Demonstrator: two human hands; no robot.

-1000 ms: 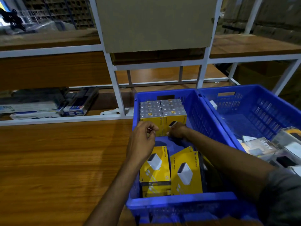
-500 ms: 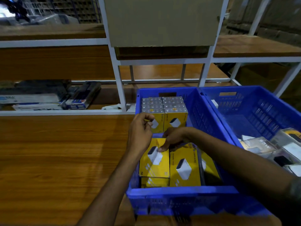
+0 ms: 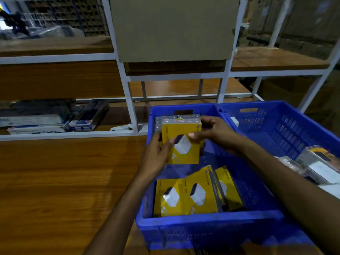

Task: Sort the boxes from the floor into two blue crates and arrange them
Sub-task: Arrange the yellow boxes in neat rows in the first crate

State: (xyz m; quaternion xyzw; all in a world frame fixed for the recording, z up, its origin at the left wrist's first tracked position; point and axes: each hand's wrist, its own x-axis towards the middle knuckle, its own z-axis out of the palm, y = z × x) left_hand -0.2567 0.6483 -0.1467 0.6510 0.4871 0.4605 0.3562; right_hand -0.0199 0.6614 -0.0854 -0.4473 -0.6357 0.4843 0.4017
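Both hands hold a yellow box (image 3: 181, 142) upright above the near blue crate (image 3: 207, 227). My left hand (image 3: 156, 153) grips its left side, thumb on the front face. My right hand (image 3: 211, 131) grips its right side and top corner. Behind the lifted box, a stack of yellow boxes with grey tops (image 3: 161, 120) stands against the crate's far wall, mostly hidden. Several more yellow boxes (image 3: 185, 196) lie at the crate's near end, some leaning. The second blue crate (image 3: 287, 126) stands to the right with clear-packaged boxes (image 3: 316, 162) in its near part.
The crates rest on a wooden table (image 3: 64, 181). A white metal shelf frame (image 3: 128, 100) stands behind, with flat packages (image 3: 55, 118) on its low shelf at left. A large cardboard box (image 3: 173, 26) sits on the shelf above the crates.
Both hands picked one yellow box up from the near pile and raised it upright toward the stack at the crate's far end.
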